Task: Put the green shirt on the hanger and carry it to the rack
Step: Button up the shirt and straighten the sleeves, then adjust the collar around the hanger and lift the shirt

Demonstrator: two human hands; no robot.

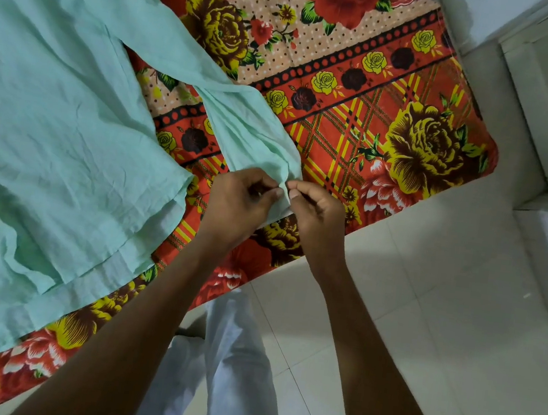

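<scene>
Green shirt (52,118) sleeve end pinched between both hands (280,204).

One head-worn wide-angle view looks steeply down and forward from close above. The bed (363,115) crosses the upper and left of the frame at a slant, the shirt (51,128) fills the left, and the floor (444,297) takes the lower right. Both forearms reach up from the bottom edge to the hands at centre.
</scene>
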